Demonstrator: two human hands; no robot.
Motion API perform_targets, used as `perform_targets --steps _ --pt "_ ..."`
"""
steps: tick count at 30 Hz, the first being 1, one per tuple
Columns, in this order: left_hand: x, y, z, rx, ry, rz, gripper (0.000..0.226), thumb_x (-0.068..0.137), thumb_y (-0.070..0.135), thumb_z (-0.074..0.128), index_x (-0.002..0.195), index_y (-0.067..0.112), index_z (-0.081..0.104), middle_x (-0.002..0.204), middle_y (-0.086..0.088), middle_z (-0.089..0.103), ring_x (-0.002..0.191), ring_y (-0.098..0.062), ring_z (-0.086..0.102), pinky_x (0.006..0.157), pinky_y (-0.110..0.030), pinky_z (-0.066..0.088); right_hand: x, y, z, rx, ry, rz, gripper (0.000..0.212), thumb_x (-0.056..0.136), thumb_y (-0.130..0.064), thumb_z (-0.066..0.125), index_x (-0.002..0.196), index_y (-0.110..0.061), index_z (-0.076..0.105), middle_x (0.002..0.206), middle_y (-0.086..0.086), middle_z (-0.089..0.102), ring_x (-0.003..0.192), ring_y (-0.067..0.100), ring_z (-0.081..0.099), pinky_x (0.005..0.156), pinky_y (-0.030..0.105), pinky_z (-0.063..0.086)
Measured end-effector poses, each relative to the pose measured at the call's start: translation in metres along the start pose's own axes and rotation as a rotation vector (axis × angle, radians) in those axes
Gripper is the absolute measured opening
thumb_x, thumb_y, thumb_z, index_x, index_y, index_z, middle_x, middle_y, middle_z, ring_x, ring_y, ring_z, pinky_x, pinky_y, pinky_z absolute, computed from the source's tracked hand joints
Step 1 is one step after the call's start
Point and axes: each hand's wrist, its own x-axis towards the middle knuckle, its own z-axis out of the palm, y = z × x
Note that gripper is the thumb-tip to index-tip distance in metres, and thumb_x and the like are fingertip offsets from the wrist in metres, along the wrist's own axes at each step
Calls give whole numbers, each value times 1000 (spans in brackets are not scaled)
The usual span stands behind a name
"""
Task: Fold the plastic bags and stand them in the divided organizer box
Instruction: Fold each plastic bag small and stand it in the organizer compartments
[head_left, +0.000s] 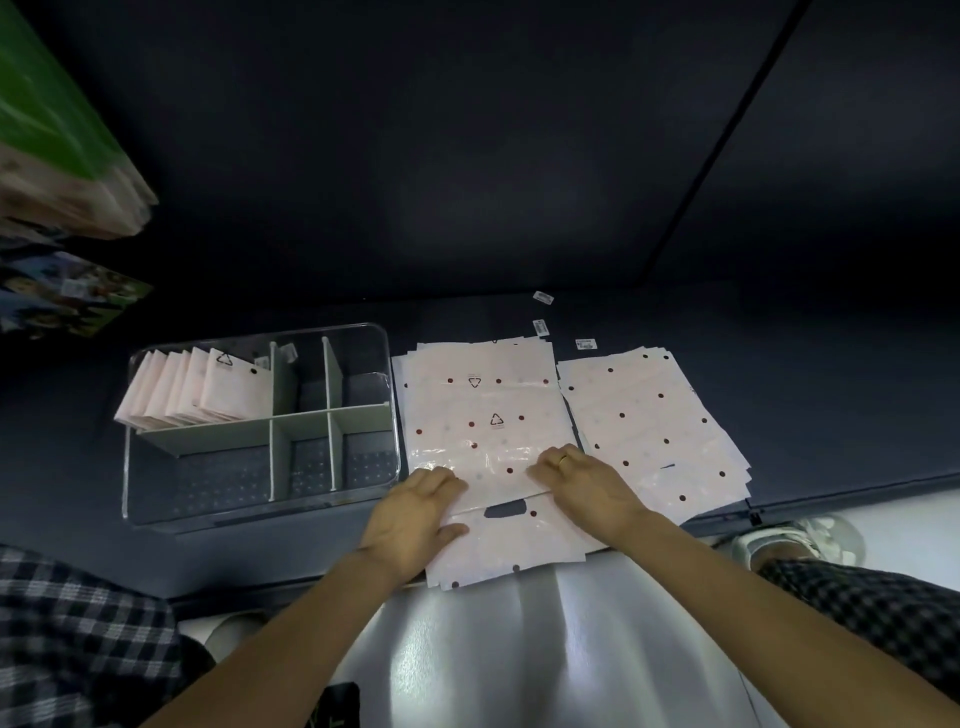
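Pressing the top bag flat, our left hand and right hand lie open-fingered, each grip wide. Folded bags stand in the organizer box.

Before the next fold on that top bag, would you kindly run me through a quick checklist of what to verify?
1. Both hands on the top bag: ok. The left hand and right hand press its near part, at the fold.
2. Bag fully flat: not ok, the plastic looks wrinkled between the hands.
3. Fold edge square: cannot tell, the hands cover part of it.
4. Free space in the organizer box: ok. The folded bags stand only in the far-left compartment; the others look empty.
5. Second stack out of the way: ok, it lies to the right, overlapped only slightly.
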Motion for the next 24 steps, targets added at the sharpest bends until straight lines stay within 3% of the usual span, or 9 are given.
perform_targets --steps 3,7,10,13,15,17,19,22,24 --pt "3 1 -2 12 -25 7 53 92 44 52 140 25 39 138 8 39 125 -13 35 104 -23 28 3 5 -6 220 54 51 36 91 -4 47 122 -15 62 126 0 57 115 20 51 88 28 44" --pt "0 9 -13 -27 -2 12 43 94 32 52 136 27 43 140 10 43 126 -13 42 102 -24 32 1 13 -32 442 -103 81 28 97 -11 43 116 -15 63 118 -2 62 111 18 50 94 27 38" --pt "-2 15 -29 -79 -53 -39 36 95 23 48 130 32 44 129 10 57 112 -18 57 88 -31 47 -7 20 -54 567 -188 87 24 96 -7 46 108 -12 65 105 3 67 97 20 56 87 28 42" --pt "-4 19 -44 -90 -110 -71 41 93 16 44 129 36 44 110 -2 65 100 -27 60 78 -33 48 -10 23 -71 685 -276 124 16 95 -11 50 95 -14 66 95 3 66 85 13 54 77 21 41" --pt "-6 22 -51 -90 -78 -77 47 93 15 46 135 35 39 119 -3 61 107 -26 57 81 -31 44 -7 22 -76 711 -280 152 15 95 -12 51 90 -14 65 91 4 64 84 12 51 79 25 40" --pt "-11 24 -51 -23 56 -20 54 93 14 49 143 30 32 144 4 43 129 -20 43 99 -28 37 -2 19 -74 717 -262 203 15 95 -14 51 87 -19 62 90 0 62 88 13 51 84 30 41" --pt "-16 27 -42 54 176 88 57 93 12 50 146 22 30 154 2 27 141 -18 26 115 -30 19 5 17 -68 689 -267 249 14 95 -14 51 87 -19 61 92 -1 61 93 16 52 87 32 42" --pt "-21 38 -20 145 62 155 59 98 22 43 150 17 17 159 -2 4 147 -20 -1 115 -31 -13 16 12 -56 656 -276 308 12 95 -15 51 90 -17 62 94 2 61 93 19 52 78 29 39" --pt "-22 41 -2 186 -33 116 66 100 38 36 151 18 -1 158 0 -14 143 -16 -21 112 -29 -21 21 12 -48 649 -253 355 14 95 -16 52 96 -12 64 100 7 64 97 23 55 78 29 39"
